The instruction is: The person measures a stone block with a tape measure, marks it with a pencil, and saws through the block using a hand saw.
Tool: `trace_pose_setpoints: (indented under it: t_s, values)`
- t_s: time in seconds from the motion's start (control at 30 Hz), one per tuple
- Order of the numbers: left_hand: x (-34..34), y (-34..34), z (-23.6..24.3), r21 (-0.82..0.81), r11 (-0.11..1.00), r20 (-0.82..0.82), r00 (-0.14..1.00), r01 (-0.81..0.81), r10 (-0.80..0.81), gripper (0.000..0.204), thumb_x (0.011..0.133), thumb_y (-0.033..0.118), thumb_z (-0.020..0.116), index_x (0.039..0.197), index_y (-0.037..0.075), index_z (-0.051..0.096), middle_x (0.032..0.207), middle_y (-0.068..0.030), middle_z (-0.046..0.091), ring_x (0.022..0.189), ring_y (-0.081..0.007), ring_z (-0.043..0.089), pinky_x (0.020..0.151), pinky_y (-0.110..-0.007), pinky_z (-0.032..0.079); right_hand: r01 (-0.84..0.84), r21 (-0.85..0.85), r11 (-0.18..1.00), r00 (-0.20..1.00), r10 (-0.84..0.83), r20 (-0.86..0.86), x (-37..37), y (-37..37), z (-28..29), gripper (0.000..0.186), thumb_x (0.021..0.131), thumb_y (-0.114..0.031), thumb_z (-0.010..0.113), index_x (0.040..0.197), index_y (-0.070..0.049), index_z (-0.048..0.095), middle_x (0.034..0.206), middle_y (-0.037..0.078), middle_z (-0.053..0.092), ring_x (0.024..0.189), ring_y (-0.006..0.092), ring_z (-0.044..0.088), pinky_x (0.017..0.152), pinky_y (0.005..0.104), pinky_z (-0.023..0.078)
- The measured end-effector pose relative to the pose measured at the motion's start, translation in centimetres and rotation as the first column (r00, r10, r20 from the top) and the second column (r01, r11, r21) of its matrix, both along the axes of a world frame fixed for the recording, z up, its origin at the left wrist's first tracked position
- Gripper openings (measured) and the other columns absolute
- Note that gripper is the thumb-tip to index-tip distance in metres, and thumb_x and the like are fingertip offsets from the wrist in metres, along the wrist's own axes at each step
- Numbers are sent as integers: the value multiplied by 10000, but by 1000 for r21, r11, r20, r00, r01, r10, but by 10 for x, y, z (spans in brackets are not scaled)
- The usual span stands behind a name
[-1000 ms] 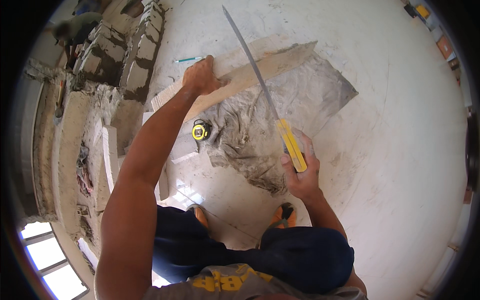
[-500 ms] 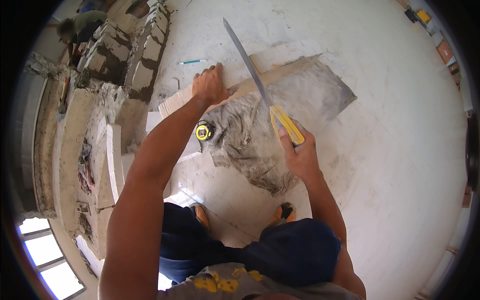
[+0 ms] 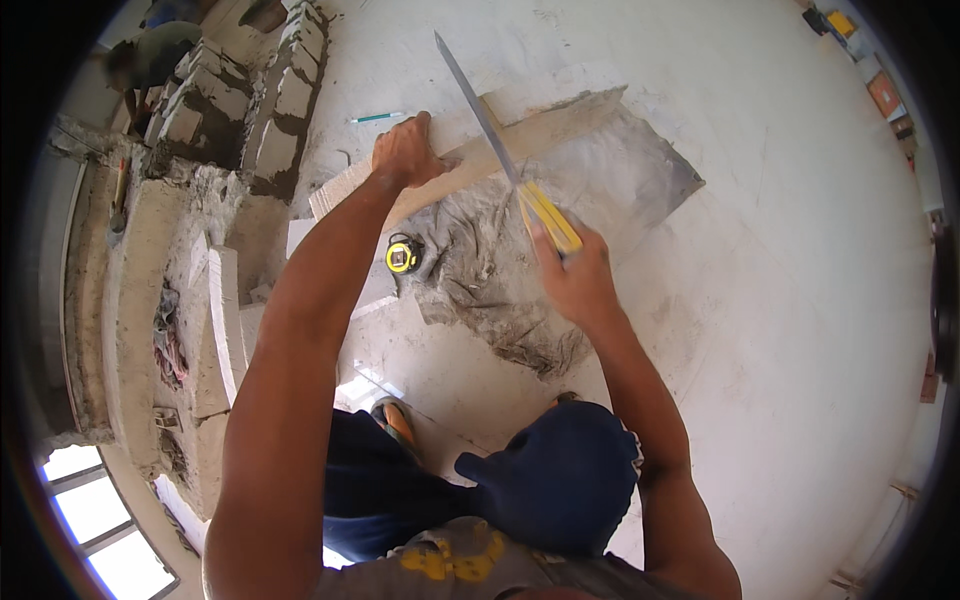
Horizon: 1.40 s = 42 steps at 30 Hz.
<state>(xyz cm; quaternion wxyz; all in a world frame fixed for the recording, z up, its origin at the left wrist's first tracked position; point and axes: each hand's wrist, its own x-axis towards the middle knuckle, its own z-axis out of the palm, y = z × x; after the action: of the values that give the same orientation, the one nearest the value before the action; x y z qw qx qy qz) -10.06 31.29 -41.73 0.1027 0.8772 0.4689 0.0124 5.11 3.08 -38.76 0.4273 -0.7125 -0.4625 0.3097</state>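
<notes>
My left hand [image 3: 405, 152] presses down on a long pale block [image 3: 560, 110] that lies on the floor. My right hand [image 3: 575, 275] grips the yellow handle of a hand saw [image 3: 478, 105], whose grey blade crosses the block near its middle and points away from me. A yellow and black tape measure [image 3: 402, 255] lies on the floor just below the block, between my arms. The block rests over a grey crumpled sheet [image 3: 520, 270].
A green pencil [image 3: 378, 118] lies beyond my left hand. Stacked pale blocks and a low rough wall [image 3: 230, 110] stand at the left, where another person [image 3: 150, 60] bends over. Small boxes [image 3: 860, 60] sit at the far right. A bright window [image 3: 95, 505] shows lower left.
The saw has been pushed forward across the block and my right hand has moved up and left with it. My left hand stays on the block.
</notes>
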Motion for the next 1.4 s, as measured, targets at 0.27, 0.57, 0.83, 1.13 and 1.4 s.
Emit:
trace_pose_setpoints:
  t_s: [0.27, 0.57, 0.83, 1.13, 1.4]
  values:
    - [6, 2, -4, 4, 1000, 13, 1000, 17, -17, 759, 721, 504, 901, 1228, 6, 636, 1151, -227, 752, 1126, -399, 722, 953, -500, 561, 30, 54, 998, 998, -34, 61, 3, -5, 12, 388, 1040, -240, 659, 1261, 79, 663, 911, 249, 724, 828, 390, 738, 798, 453, 571]
    - [-1, 16, 0, 27, 1000, 4, 1000, 6, -6, 768, 712, 536, 906, 1224, 24, 649, 1173, -211, 755, 1148, -369, 725, 970, -479, 565, 82, 257, 963, 997, -83, -4, -5, -78, 4, 402, 1056, -295, 637, 1181, 85, 669, 971, 265, 727, 859, 423, 730, 804, 493, 559]
    - [-5, 8, -5, 31, 999, 34, 999, -10, 9, 814, 693, 514, 918, 1255, -6, 643, 1160, -250, 754, 1142, -400, 724, 979, -485, 565, 4, -92, 996, 997, 2, 71, 12, 53, 20, 422, 1053, -322, 645, 1091, 97, 679, 980, 327, 718, 946, 482, 722, 849, 526, 553]
    - [9, -4, 2, 26, 1000, 39, 999, 8, -9, 827, 685, 505, 928, 1260, -15, 639, 1171, -262, 749, 1140, -407, 724, 977, -491, 565, 61, 146, 987, 969, -94, 230, 4, -27, 4, 452, 1054, -317, 664, 1201, 111, 666, 1018, 289, 744, 951, 396, 755, 873, 441, 571]
    - [-8, 18, -6, 16, 1000, -4, 1000, 4, -3, 827, 683, 541, 934, 1223, -14, 642, 1165, -251, 752, 1120, -395, 731, 966, -480, 569, 36, 108, 994, 999, -34, -18, 6, -33, 6, 437, 1045, -312, 663, 1220, 89, 676, 976, 297, 738, 919, 484, 725, 874, 483, 581]
